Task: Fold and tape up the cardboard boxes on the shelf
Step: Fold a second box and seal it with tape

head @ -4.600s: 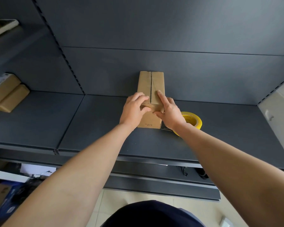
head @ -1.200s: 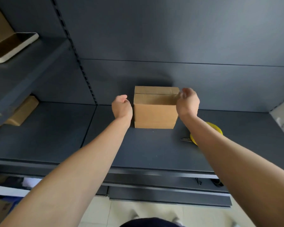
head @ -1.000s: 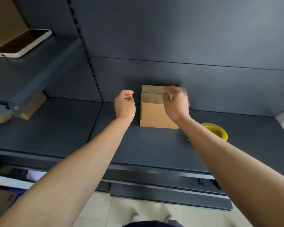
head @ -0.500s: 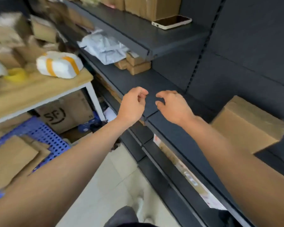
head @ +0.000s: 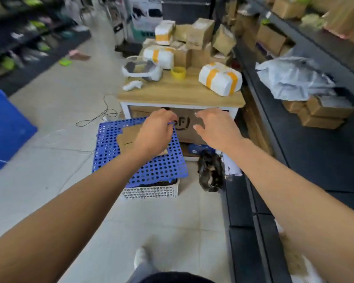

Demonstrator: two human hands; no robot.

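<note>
- The left hand [head: 154, 132] is stretched forward, in front of the wooden table [head: 172, 96] and below its edge. Its fingers [head: 168, 119] are loosely curled downward and close together, and they hold nothing.
- The right hand [head: 217, 127] is beside it, also in front of the table. Its fingers [head: 205, 115] are relaxed and a little spread, with the thumb standing out to the side. It is empty too.
- The two hands are near each other but do not touch.
- The cardboard boxes [head: 323, 112] lie stacked on the dark shelf [head: 315, 148] to the right of the table, well apart from both hands. A crumpled grey bag [head: 292, 78] lies on top of them.
- More brown boxes [head: 200, 35] are piled at the far side of the table top.
- A yellow tape roll [head: 178, 72] stands on the table, between a white headset [head: 141, 70] and a white parcel [head: 220, 78] wrapped with yellow bands.
- Under the table stands a large printed carton [head: 185, 127], partly hidden by the hands.
- In front of the table a blue perforated panel [head: 139, 162] rests on a white basket [head: 151, 192]. A flat piece of cardboard [head: 128, 136] lies on the panel, partly under the left hand.
- To the left of the table a thin cable [head: 98, 117] lies on the floor, and farther left stands a blue bin [head: 4, 127].
</note>
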